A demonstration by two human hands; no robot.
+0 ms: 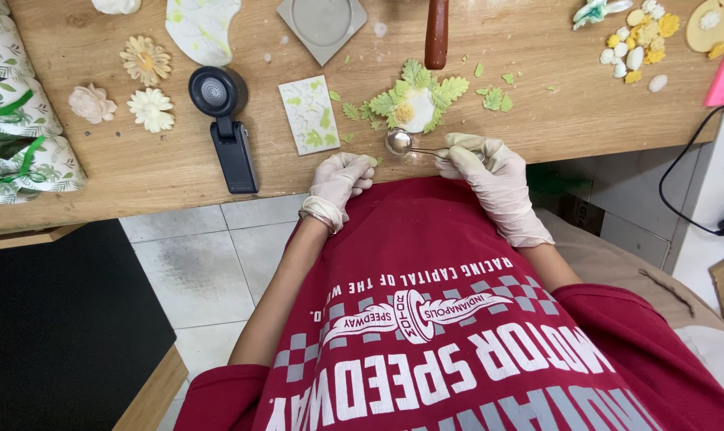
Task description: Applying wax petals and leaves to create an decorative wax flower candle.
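White latex gloves on both hands at the wooden table (pixel 138 172) edge. Left hand (pixel 339 179) curled, pinching a small green scrap at the fingertips. Right hand (pixel 489 172) grips the handle of a small metal ball-ended spoon tool (pixel 398 141), bowl just in front of the leaf-and-flower clay piece (pixel 414 102). Beyond: green-printed slab (pixel 309 113), black clip device (pixel 226 120), brown handle (pixel 436 32). Risk: tool slips, dents the soft leaves; loose crumbs stick to gloves

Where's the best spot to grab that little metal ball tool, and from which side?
Probably by its thin handle, coming from the right. The metal ball tool lies level at the table edge, round head pointing left, handle running right into the right hand, which already pinches it there.
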